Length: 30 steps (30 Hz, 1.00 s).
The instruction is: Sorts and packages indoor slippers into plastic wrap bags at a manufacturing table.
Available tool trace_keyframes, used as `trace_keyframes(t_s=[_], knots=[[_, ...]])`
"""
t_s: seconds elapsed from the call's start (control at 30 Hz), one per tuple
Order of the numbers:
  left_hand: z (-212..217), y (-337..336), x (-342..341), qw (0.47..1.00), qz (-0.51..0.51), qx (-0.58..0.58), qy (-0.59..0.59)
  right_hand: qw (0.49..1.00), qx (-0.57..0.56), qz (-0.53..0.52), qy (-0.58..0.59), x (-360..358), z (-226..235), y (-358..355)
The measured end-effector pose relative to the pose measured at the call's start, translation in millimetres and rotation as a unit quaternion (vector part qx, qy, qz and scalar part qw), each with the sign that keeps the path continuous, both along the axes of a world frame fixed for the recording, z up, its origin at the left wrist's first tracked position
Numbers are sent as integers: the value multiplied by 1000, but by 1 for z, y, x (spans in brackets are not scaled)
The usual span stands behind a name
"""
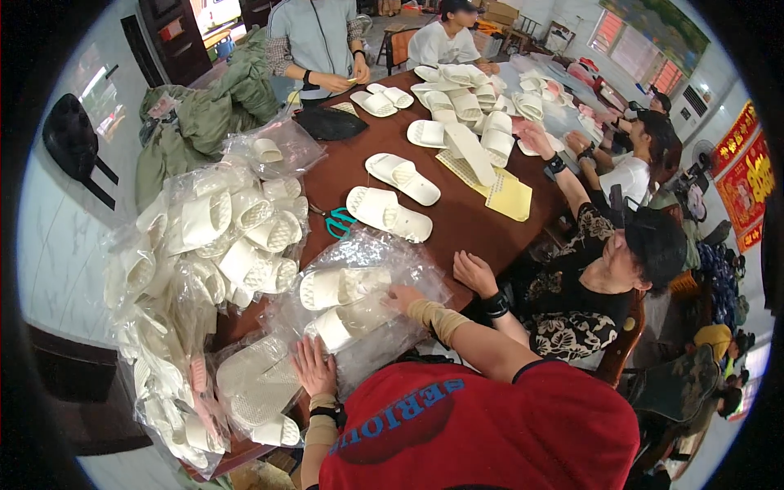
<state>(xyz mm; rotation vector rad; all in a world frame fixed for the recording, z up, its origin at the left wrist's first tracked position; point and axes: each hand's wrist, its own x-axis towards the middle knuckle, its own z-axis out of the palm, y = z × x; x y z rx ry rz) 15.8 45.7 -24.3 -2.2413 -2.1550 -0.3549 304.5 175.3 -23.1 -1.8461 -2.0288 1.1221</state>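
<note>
Two cream slippers lie in front of me at the near part of the table: an upper slipper (331, 289) and a lower slipper (347, 322). A clear plastic bag (408, 269) spreads over and around them. My left hand (314, 367) rests with spread fingers at the bag's near left side, beside the lower slipper, holding nothing. At the slippers' right end my right hand (404, 300) grips the bag with bent fingers, its fingertips partly hidden. Beige wraps circle both my forearms.
Bagged slippers (245, 224) pile up on the left. Ahead lies a loose pair of slippers (400, 178), with teal scissors (339, 222) nearby. Yellow sheets (510, 196) and more slippers cover the far brown table (482, 237). A co-worker in black (572, 302) sits close on my right; others work beyond.
</note>
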Motion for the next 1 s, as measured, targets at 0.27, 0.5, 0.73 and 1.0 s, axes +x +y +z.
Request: trace_keyframes(t_s=[0.27,0.5,0.73,1.0], knots=[[1,2,5,1000,2,-11,-1,1000,23,-8,2,2,-12,-1],[1,1,2,1000,8,-19,-8,1000,-12,-1,13,0,-8,2],[1,4,4,1000,0,-13,1,999,-35,-14,11,1,-1,8],[-4,0,0,1000,2,-9,2,1000,-16,-6,17,-1,-12,0]])
